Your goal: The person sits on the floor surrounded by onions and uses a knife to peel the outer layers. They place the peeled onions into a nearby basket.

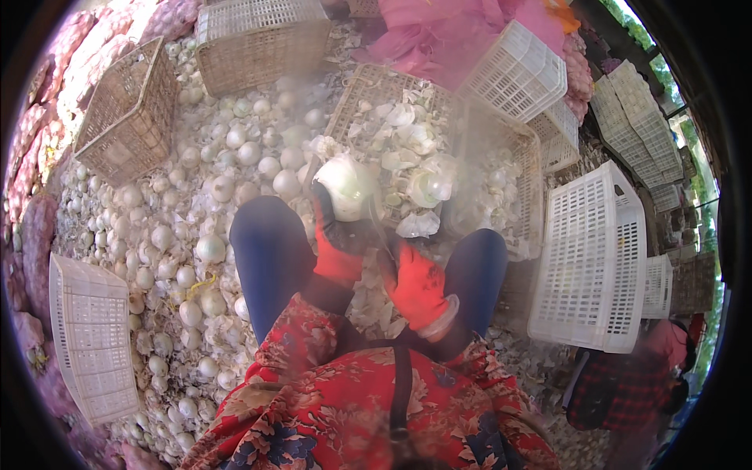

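My left hand, in a red glove with a dark palm, grips a large white onion between my knees. Its pale dry skin shows on top. My right hand, also in a red glove, is closed around a thin knife. The blade points up along the right side of the onion; whether its edge touches the onion is blurred. Just beyond my hands, a plastic crate bears loose papery onion skins and pale, bulb-like pieces.
White onions and shed skins cover the ground to the left. Several plastic crates stand around, one upright at right, one at left. Mesh sacks line the far left. A person in a checked garment is at lower right.
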Demonstrator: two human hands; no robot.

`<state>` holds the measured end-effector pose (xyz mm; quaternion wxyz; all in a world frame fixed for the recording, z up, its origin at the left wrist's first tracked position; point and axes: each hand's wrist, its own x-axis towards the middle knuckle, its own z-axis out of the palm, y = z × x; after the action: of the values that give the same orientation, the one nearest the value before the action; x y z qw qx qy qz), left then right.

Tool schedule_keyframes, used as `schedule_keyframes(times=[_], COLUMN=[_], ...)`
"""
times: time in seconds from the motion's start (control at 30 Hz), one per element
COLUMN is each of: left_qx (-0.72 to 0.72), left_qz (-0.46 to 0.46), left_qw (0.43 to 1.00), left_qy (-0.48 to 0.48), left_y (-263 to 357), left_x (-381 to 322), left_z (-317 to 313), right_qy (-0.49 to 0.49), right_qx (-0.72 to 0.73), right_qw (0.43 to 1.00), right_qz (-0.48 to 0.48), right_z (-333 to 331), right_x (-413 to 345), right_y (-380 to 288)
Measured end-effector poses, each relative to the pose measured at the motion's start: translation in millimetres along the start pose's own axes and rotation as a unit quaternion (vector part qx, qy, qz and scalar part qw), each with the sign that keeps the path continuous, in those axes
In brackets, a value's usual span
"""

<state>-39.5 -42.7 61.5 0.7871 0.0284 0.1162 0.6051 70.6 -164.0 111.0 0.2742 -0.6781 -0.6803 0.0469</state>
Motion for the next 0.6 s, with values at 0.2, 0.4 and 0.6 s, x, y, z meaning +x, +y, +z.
schedule_keyframes(times=[0.2, 0.4, 0.6], left_qx=[0.036, 0.050, 0.107], left_qz=[0.017, 0.029, 0.039], left_qw=[0.999, 0.998, 0.993], left_qy=[0.038, 0.024, 0.018], left_y=[2, 2, 3], left_x=[2, 0, 14], left_z=[-1, 1, 6], right_qy=[-0.009, -0.010, -0.077], right_qx=[-0.035, -0.029, 0.530], right_qw=[0.999, 0.999, 0.816], right_qz=[-0.005, -0.011, 0.216], right_z=[-1, 1, -1], right_x=[-1, 1, 28], right_y=[-2, -5, -4])
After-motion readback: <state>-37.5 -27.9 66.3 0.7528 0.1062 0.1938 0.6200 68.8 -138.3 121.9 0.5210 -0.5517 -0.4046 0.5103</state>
